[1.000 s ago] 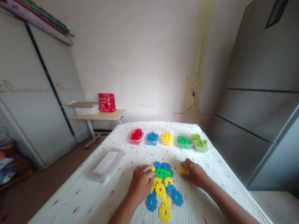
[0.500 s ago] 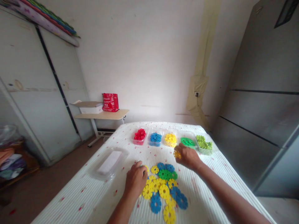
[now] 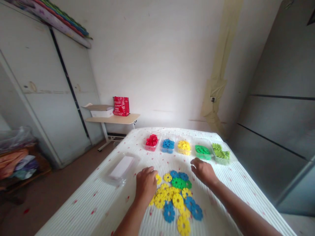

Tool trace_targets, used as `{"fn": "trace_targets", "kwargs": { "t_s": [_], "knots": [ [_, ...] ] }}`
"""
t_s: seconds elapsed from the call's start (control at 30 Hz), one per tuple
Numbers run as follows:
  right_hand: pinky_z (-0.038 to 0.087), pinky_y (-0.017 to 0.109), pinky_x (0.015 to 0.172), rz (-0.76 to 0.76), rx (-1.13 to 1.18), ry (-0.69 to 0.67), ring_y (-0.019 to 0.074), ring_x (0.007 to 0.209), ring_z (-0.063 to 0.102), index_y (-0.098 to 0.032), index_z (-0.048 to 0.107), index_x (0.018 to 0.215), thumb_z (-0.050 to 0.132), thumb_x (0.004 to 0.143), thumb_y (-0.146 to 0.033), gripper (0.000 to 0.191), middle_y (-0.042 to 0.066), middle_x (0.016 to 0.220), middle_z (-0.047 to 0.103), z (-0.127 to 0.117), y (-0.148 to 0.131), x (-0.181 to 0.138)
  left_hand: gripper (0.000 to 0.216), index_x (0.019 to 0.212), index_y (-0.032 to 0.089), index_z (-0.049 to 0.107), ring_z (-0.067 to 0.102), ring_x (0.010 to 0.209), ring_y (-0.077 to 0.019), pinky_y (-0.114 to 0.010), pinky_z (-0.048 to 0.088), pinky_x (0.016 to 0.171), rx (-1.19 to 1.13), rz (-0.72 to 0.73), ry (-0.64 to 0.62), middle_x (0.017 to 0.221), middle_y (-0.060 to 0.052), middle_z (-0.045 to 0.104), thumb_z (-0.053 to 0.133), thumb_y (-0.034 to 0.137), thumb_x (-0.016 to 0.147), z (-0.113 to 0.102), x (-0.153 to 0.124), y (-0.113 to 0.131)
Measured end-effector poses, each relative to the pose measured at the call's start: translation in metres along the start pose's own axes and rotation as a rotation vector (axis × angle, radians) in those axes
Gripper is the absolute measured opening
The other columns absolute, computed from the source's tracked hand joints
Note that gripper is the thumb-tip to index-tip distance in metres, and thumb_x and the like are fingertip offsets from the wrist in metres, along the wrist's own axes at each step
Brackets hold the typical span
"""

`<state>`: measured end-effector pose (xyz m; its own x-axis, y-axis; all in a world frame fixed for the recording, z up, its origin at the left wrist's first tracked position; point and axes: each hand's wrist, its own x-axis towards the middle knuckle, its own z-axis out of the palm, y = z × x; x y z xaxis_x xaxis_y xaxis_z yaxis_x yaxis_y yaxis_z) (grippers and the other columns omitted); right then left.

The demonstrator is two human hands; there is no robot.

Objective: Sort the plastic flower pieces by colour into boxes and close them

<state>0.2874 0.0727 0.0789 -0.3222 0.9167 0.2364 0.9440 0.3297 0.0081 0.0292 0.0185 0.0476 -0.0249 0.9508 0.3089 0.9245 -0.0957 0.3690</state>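
On the table my left hand (image 3: pixel 147 182) rests with curled fingers at the left edge of a loose pile of flower-shaped plastic discs. A yellow disc (image 3: pixel 158 178) shows right by its fingertips; whether they pinch it is hidden. My right hand (image 3: pixel 203 171) hovers to the right of the pile, fingers slightly apart and nothing visible in them. The pile mixes yellow discs (image 3: pixel 177 200), blue discs (image 3: pixel 169 212) and green discs (image 3: pixel 177 183). Beyond my right hand stands a clear box of yellow discs (image 3: pixel 184 147).
Clear boxes hold red pieces (image 3: pixel 152 141), blue discs (image 3: pixel 168 145), green discs (image 3: pixel 202 150) and light green pieces (image 3: pixel 220 152). A transparent lid or tray (image 3: pixel 121 168) with a white slip lies on the left. A side table (image 3: pixel 115 119) carries a red bag (image 3: pixel 121 106).
My right hand has drawn back from the boxes toward the pile, and the yellow pieces in it no longer show. My left hand stays beside the pile. The view has shifted slightly left.
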Motion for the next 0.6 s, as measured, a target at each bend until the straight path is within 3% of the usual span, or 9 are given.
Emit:
{"fn": "trace_targets", "kwargs": {
  "t_s": [0.1, 0.2, 0.43, 0.6],
  "knots": [
    [0.036, 0.022, 0.058, 0.037, 0.027, -0.013, 0.0134, 0.073, 0.057, -0.019, 0.058, 0.078, 0.036, 0.084, -0.021, 0.023, 0.004, 0.084, 0.061, 0.019, 0.016, -0.019, 0.028, 0.095, 0.025, 0.064, 0.051, 0.099, -0.0181, -0.032, 0.033, 0.089, -0.071, 0.096, -0.04, 0.101, -0.003, 0.064, 0.048, 0.013, 0.076, -0.003, 0.003, 0.018],
    [0.036, 0.022, 0.061, 0.033, 0.094, 0.063, 0.0128, 0.073, 0.055, -0.019, 0.055, 0.073, 0.033, 0.085, -0.022, 0.025, 0.003, 0.081, 0.058, 0.032, 0.027, -0.027, 0.024, 0.096, 0.026, 0.064, 0.053, 0.095, -0.0201, -0.032, 0.035, 0.084, -0.061, 0.161, -0.108, 0.093, -0.004, 0.065, 0.051, 0.023, 0.076, 0.0, 0.014, 0.036],
    [0.034, 0.021, 0.062, 0.029, 0.13, 0.113, 0.012, 0.072, 0.053, -0.019, 0.054, 0.073, 0.034, 0.085, -0.019, 0.023, 0.002, 0.08, 0.056, 0.037, 0.027, -0.028, 0.019, 0.085, 0.02, 0.064, 0.051, 0.101, -0.0275, -0.038, 0.038, 0.079, 0.094, 0.112, -0.209, 0.1, -0.01, 0.06, 0.051, 0.027, 0.073, 0.02, 0.039, 0.063],
    [0.034, 0.022, 0.063, 0.044, 0.123, 0.109, 0.0124, 0.074, 0.053, -0.018, 0.054, 0.074, 0.034, 0.085, -0.019, 0.023, 0.003, 0.081, 0.056, 0.036, 0.028, -0.028, 0.017, 0.083, 0.019, 0.058, 0.054, 0.09, -0.0224, -0.032, 0.038, 0.074, 0.03, 0.07, -0.155, 0.09, -0.006, 0.061, 0.053, 0.019, 0.067, 0.028, 0.04, 0.062]
  ]
}}
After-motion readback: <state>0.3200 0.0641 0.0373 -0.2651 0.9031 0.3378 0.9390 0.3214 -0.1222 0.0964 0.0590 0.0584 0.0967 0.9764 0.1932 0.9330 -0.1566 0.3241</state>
